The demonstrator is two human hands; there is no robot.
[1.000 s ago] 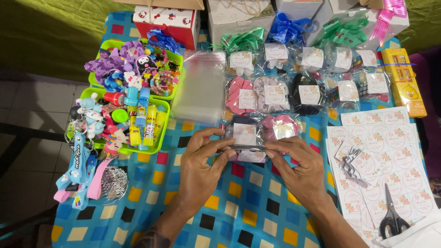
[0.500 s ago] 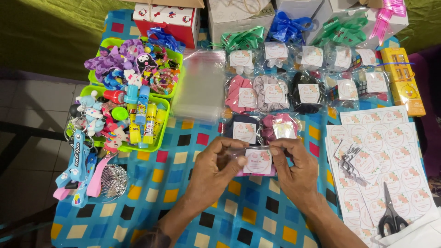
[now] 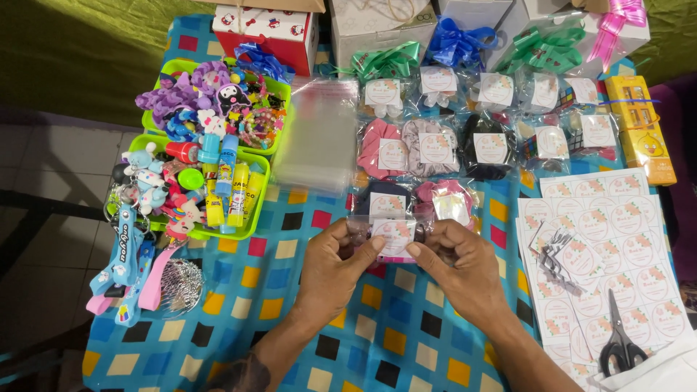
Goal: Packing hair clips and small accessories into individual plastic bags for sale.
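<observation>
A small clear labelled packet (image 3: 394, 238) sits pinched between left hand (image 3: 335, 267) and right hand (image 3: 456, 263) over the checkered tablecloth (image 3: 348, 319), bagged scrunchies (image 3: 421, 149) at twelve o'clock, green trays (image 3: 255, 218) of toys at ten, sticker sheets (image 3: 617, 225) and scissors (image 3: 619, 337) at three.

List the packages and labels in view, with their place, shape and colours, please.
Small clear bag: held by left hand and right hand, round pale sticker.
Sticker sheets: right, white, round floral labels.
Bagged items: rows behind, clear, round stickers.
Yellow box: far right, long.
Red-and-white box: top left.
</observation>
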